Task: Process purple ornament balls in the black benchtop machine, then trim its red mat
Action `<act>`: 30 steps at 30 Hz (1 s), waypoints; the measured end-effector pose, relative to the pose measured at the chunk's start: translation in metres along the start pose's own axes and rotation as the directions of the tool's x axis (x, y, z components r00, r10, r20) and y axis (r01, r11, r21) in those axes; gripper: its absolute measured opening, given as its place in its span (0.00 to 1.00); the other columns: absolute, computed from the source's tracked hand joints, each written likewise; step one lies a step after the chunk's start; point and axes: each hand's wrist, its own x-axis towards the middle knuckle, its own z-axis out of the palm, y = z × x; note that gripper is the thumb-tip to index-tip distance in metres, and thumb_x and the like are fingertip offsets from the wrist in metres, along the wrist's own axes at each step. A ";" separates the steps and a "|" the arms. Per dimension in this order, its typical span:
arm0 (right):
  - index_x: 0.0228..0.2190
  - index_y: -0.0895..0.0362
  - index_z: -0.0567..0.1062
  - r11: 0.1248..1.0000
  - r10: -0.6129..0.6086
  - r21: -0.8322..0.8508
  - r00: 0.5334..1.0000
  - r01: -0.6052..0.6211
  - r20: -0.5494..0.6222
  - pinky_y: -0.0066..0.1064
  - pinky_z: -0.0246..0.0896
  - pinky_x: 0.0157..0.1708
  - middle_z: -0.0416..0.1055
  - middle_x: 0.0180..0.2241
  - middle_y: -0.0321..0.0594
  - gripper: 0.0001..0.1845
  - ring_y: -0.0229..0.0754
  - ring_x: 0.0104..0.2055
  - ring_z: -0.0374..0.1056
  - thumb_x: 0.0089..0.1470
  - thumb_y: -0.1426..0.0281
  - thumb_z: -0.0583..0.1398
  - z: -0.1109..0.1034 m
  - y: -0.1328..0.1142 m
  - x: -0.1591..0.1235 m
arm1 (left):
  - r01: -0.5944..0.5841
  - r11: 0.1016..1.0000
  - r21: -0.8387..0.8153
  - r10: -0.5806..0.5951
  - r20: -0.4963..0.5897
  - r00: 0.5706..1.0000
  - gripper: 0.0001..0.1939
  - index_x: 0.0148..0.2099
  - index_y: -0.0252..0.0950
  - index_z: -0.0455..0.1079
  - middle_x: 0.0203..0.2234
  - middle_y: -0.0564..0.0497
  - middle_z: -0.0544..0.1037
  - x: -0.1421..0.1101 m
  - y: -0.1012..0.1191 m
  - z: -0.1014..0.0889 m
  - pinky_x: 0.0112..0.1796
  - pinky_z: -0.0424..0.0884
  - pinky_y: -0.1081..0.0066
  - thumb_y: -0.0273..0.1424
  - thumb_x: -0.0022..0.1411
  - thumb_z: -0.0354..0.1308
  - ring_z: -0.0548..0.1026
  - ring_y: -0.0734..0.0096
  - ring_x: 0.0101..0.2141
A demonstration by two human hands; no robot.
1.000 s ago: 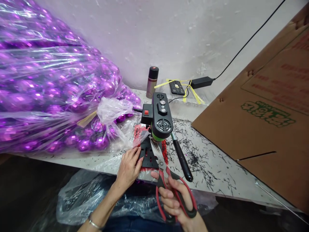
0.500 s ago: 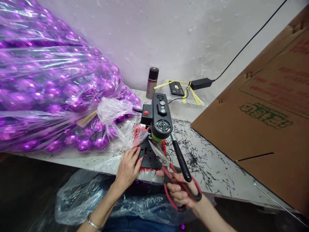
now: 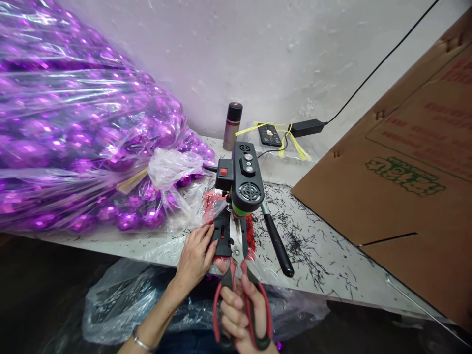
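Observation:
My right hand [image 3: 241,309] is closed around the handles of red-and-black scissors [image 3: 237,250], fingers through the loops. The blades point forward over the slotted black base plate [image 3: 222,236] of a small bench drill press [image 3: 248,179], and their tips reach beneath its head. What lies at the tips is hard to make out. My left hand [image 3: 195,253] rests at the plate's left edge, fingers stretched out and thumb touching it. A red sheet [image 3: 250,236] shows beneath the plate. To the right, the press's black lever handle [image 3: 278,246] slants down.
A big clear bag of shiny purple balls [image 3: 92,137] fills the left. A cardboard box [image 3: 398,196] leans in from the right. Black shavings [image 3: 295,241] litter the table. Behind stand a spray can [image 3: 233,125], a phone-like black slab [image 3: 269,134] and a power adapter [image 3: 308,128].
My right hand has swung the scissors left and toward me, so they point straight forward over the plate instead of slanting from the right. My left hand has stayed put.

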 end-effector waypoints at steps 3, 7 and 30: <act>0.54 0.56 0.73 0.960 0.214 -0.167 0.974 -0.223 -0.074 0.18 0.35 0.12 0.53 0.20 0.22 0.31 0.25 0.15 0.36 0.53 0.54 0.68 -0.010 -0.057 -0.019 | 0.004 1.000 0.007 -0.004 0.001 1.000 0.19 0.62 0.34 0.68 0.52 0.40 0.78 0.000 0.001 0.001 0.47 0.74 0.55 0.33 0.74 0.49 0.75 0.54 0.51; 0.43 0.58 0.75 0.807 0.380 -0.381 0.891 -0.451 -0.250 0.18 0.32 0.13 0.54 0.19 0.22 0.23 0.23 0.15 0.39 0.49 0.60 0.70 -0.016 -0.133 -0.025 | 0.002 1.000 0.014 -0.002 -0.015 1.000 0.19 0.62 0.34 0.68 0.52 0.39 0.78 0.000 0.001 0.003 0.47 0.75 0.54 0.34 0.75 0.48 0.75 0.53 0.51; 0.54 0.51 0.73 0.998 -0.063 -0.007 0.998 0.063 -0.030 0.19 0.37 0.12 0.51 0.20 0.22 0.33 0.26 0.15 0.37 0.54 0.46 0.65 -0.013 0.030 0.012 | 0.035 0.999 -0.015 -0.035 0.010 0.999 0.20 0.63 0.36 0.67 0.52 0.40 0.78 -0.001 0.002 0.000 0.48 0.74 0.54 0.34 0.74 0.48 0.75 0.55 0.50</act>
